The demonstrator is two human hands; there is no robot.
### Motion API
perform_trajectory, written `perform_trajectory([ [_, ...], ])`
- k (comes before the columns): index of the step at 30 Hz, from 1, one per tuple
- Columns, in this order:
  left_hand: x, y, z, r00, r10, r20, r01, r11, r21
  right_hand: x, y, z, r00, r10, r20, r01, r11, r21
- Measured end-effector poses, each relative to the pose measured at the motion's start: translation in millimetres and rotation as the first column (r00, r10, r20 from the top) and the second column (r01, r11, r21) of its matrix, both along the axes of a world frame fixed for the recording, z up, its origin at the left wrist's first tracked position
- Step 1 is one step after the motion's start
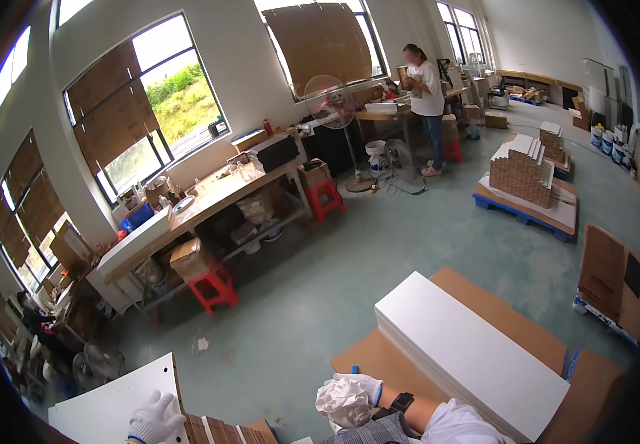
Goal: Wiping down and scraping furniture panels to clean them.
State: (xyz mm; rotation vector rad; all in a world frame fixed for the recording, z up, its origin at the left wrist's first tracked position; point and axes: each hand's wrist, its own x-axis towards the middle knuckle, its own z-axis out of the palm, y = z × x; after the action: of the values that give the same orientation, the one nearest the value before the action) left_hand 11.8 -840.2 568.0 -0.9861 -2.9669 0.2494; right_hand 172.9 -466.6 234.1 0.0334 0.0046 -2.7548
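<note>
toward 8 to 9 o'clock, at the far left edge, a co-worker [35,318] in dark clothing is beside a cluttered bench, with a floor fan [101,360] nearer, at 8 o'clock

just below that fan lies a broad white board [109,392] with small dark holes along its right-hand side

the left hand [155,419], in a white knitted glove, is between 7 and 8 o'clock, laid on the white board with its fingers spread

above, at 8 o'clock, a red stool [212,290] bears a carton [189,257], in front of a long workbench [220,198] under the windows

at 7 o'clock, just beside the white board, brown-edged pieces [220,431] stand in a row

at 12 o'clock is a pedestal fan [329,103]

at 6 o'clock is a crumpled white wad [342,401], cloth or paper, i cannot tell; the right hand [370,385], gloved too, has its fingers gathered round it, with a dark wristband [402,402] above the cuff

between 1 and 2 o'clock another person [427,85] in a white top stands holding something too small to tell

between 4 and 5 o'clock a stack of long white panels [471,351] lies on brown cardboard [501,318]

near 3 o'clock a stepped pile [521,177] sits on a blue pallet [523,216]
</note>
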Motion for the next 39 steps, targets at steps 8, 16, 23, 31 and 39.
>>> perform_trajectory([
  [8, 34.1, 18.1, -5.3, 0.995, -0.063, 0.076, 0.064, 0.998, -0.016, -11.3, -6.9, -19.5, 0.995, 0.039, -0.094, -0.050, 0.991, -0.124],
  [16, 31.0, 10.5, -21.0, 0.996, -0.088, -0.026, 0.090, 0.988, 0.126, -13.8, -5.2, -14.6, 0.997, 0.070, -0.030, -0.071, 0.996, -0.057],
  [23, 36.8, 20.6, -16.4, 1.000, -0.023, 0.011, 0.020, 0.982, 0.189, 2.7, -5.3, -11.1, 0.991, 0.071, -0.113, -0.088, 0.984, -0.155],
  [31, 32.7, 3.9, -15.4, 0.997, 0.073, -0.013, -0.069, 0.979, 0.190, 2.6, -5.1, 40.1, 0.973, 0.015, 0.230, -0.083, 0.954, 0.289],
  [39, 17.8, -4.0, -21.4, 0.974, 0.225, -0.016, -0.221, 0.964, 0.146, 10.6, 5.2, 1.8, 0.947, 0.062, 0.315, -0.114, 0.982, 0.148],
])
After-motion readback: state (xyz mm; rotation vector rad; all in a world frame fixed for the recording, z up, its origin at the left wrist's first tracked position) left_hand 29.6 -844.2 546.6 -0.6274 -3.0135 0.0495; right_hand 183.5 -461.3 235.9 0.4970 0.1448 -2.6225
